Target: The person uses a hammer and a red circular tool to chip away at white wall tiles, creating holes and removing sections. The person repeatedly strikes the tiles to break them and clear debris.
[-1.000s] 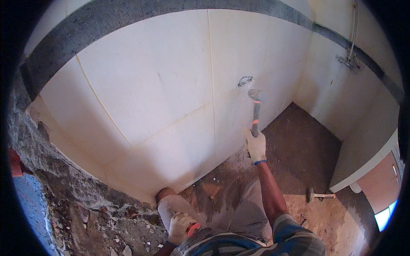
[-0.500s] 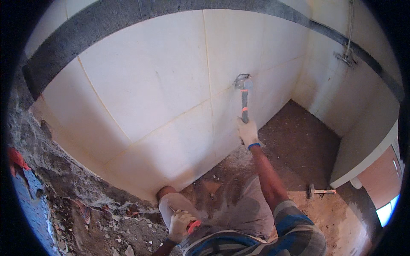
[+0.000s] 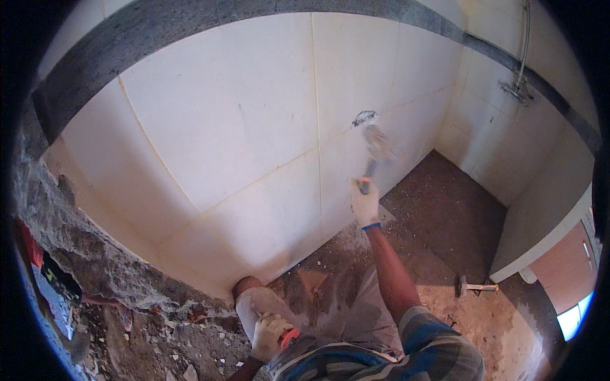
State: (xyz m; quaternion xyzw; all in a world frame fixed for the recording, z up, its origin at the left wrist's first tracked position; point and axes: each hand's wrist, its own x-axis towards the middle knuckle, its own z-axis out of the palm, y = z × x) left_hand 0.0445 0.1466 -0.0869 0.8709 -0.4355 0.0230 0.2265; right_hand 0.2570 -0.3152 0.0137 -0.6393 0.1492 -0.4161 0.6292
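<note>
My right hand (image 3: 365,204), in a pale glove with a blue cuff, is closed round the dark handle of a hammer (image 3: 370,167) with orange bands. The hammer's head is smeared by motion, just below a jagged hole (image 3: 364,119) broken in the white tiled wall (image 3: 254,114). Down by my left thigh, my left hand (image 3: 269,335), also gloved, is closed on a red-handled chisel (image 3: 289,337). A thin metal shaft shows above its fingers; the rest of the chisel is hidden by the glove.
A second hammer (image 3: 476,287) lies on the dusty floor at the right, near a low wall (image 3: 540,228). Rubble (image 3: 171,349) covers the ground at the lower left, beside a broken wall edge (image 3: 108,260). A pipe fitting (image 3: 516,89) projects from the far right wall.
The hammer head has come away from the hole, moving down and slightly right. My right hand has dropped a little; my left hand has stayed in place.
</note>
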